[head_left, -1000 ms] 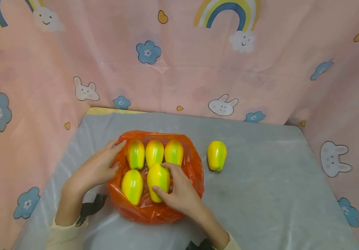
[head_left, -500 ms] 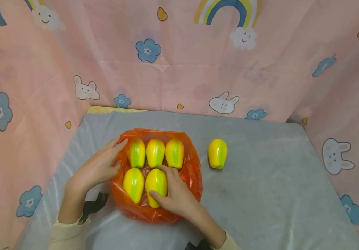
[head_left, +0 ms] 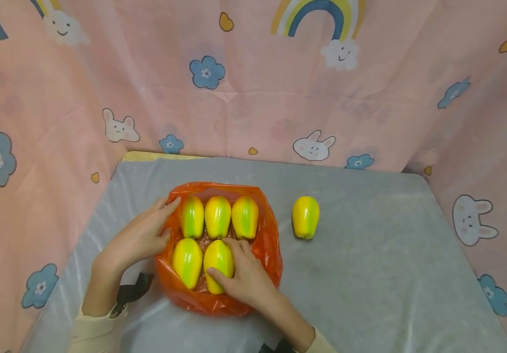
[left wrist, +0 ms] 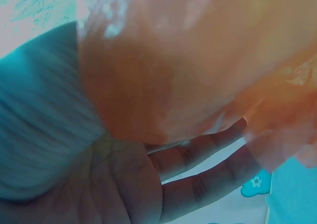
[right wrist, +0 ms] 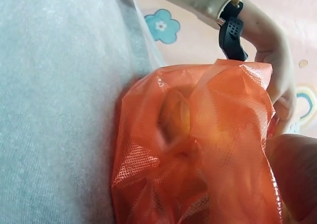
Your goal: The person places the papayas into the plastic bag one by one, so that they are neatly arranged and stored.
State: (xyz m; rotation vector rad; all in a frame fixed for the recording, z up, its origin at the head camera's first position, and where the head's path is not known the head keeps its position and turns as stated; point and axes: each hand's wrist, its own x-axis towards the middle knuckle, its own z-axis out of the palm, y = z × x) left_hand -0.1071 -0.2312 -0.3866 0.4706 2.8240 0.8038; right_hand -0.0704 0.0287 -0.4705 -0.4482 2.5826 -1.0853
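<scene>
An orange-red plastic bag (head_left: pixel 218 306) stands open on the table in the head view. Several glossy yellow-green papayas, probably imitation, lie in it: a row at the back and a papaya (head_left: pixel 187 263) front left. My right hand (head_left: pixel 250 277) pinches the front-right papaya (head_left: pixel 218 264) between thumb and fingers, low inside the bag. At the bag's left rim, my left hand (head_left: pixel 140 235) touches the plastic with its fingers extended; the left wrist view shows straight fingers (left wrist: pixel 198 187), some tips behind the film. In the right wrist view the bag (right wrist: pixel 198 149) hides most of the papayas.
Another papaya (head_left: pixel 305 218) lies on the grey-covered table (head_left: pixel 368 264), right of the bag. A pink patterned curtain (head_left: pixel 253 73) hangs behind and along both sides. Dark straps (head_left: pixel 134 289) sit at the wrists.
My right hand has lowered the papaya slightly, toward the front-left of the bag, so it now lies beside the front-left papaya. The left hand stays at the rim.
</scene>
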